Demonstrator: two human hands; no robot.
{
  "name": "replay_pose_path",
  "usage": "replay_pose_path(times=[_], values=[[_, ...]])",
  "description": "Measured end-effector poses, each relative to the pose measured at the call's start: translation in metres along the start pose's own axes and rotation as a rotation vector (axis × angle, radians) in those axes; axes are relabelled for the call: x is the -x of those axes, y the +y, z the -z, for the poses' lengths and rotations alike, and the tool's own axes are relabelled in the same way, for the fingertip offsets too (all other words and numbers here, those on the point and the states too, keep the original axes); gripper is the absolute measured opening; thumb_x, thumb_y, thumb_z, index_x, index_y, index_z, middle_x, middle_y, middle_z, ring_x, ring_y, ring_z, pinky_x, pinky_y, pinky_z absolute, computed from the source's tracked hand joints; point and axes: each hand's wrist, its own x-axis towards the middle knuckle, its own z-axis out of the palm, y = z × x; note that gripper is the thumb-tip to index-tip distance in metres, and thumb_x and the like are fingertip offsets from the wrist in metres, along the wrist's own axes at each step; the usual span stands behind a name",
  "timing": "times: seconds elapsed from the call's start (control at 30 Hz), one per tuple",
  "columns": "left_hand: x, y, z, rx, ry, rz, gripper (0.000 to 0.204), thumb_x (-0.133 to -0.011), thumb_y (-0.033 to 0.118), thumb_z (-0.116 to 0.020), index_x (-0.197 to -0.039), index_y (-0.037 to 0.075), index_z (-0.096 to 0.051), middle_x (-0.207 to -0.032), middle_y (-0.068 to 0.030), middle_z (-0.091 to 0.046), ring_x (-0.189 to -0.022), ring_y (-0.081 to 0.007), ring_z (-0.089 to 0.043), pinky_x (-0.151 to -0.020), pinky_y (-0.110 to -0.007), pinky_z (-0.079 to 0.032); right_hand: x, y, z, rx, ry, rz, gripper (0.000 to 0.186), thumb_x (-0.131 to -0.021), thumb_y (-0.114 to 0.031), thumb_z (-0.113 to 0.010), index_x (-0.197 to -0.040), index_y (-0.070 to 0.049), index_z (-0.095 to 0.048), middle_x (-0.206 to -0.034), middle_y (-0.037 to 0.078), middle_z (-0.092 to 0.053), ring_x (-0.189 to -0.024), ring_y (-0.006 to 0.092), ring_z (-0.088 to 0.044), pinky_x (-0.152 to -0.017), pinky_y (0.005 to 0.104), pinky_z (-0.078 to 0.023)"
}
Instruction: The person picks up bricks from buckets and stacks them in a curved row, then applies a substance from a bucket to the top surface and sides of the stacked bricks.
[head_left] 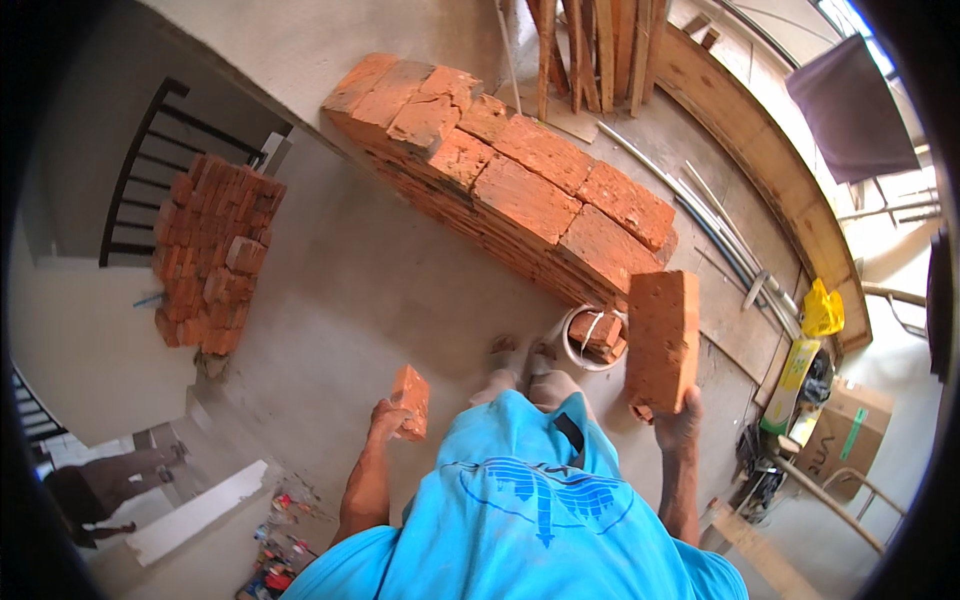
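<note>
My left hand (388, 418) grips a red brick (411, 395) low at my left side. My right hand (678, 420) holds a larger-looking brick (660, 335) by its near end, out to my right. Just left of that brick sits a white bucket (572, 348) with several bricks (598, 333) in it. A long stack of red bricks (530, 195) runs diagonally across the floor beyond the bucket. My sandalled feet show below, between the two held bricks.
A second brick pile (210, 260) stands left by a black railing (140, 160). Lower left, a person (95, 490) is near steps. Planks (580, 50), pipes (710, 240), a yellow bag (820, 310), a cardboard box (840, 450) and small debris (280, 545) lie around me.
</note>
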Motion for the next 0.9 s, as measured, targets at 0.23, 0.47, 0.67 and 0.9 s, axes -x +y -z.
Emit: replay_pose_path(times=[0.23, 0.47, 0.67, 0.9], values=[[0.021, -0.042, 0.009, 0.304, -0.015, -0.023, 0.058, -0.073, 0.012, -0.082, -0.118, -0.016, -0.058, -0.114, -0.0256, -0.069, -0.100, -0.0390, -0.072, -0.080, -0.058, -0.063, -0.066, 0.001, -0.115, 0.051, -0.289, -0.138, 0.094, -0.076, -0.059, -0.080, -0.145, -0.003, -0.048, -0.138, 0.010, -0.060, -0.126, 0.0237, -0.057, -0.104, 0.0404, -0.046], [0.023, -0.075, -0.015, 0.209, -0.060, -0.008, 0.052, -0.075, 0.013, -0.079, -0.117, -0.013, -0.061, -0.113, -0.0249, -0.070, -0.102, -0.0377, -0.071, -0.082, -0.056, -0.061, -0.103, -0.001, -0.160, 0.080, -0.364, -0.131, 0.090, -0.079, -0.061, -0.077, -0.137, 0.003, -0.053, -0.125, 0.014, -0.066, -0.111, 0.0241, -0.065, -0.092, 0.0382, -0.054], [-0.004, -0.059, -0.028, 0.134, -0.102, -0.069, 0.047, -0.077, 0.014, -0.077, -0.115, -0.010, -0.064, -0.113, -0.0244, -0.070, -0.104, -0.0366, -0.070, -0.084, -0.054, -0.060, -0.140, -0.013, -0.195, 0.167, -0.382, -0.101, 0.088, -0.080, -0.056, -0.078, -0.143, -0.001, -0.052, -0.134, 0.009, -0.065, -0.124, 0.0241, -0.061, -0.103, 0.0398, -0.049], [-0.065, -0.007, 0.025, 0.035, -0.168, -0.189, 0.041, -0.080, 0.015, -0.075, -0.114, -0.006, -0.066, -0.112, -0.0237, -0.070, -0.106, -0.0354, -0.069, -0.087, -0.052, -0.058, -0.188, 0.004, -0.290, 0.374, -0.165, 0.146, 0.065, -0.088, -0.042, -0.065, -0.134, 0.003, -0.057, -0.115, 0.011, -0.069, -0.101, 0.0206, -0.068, -0.088, 0.0363, -0.055]])
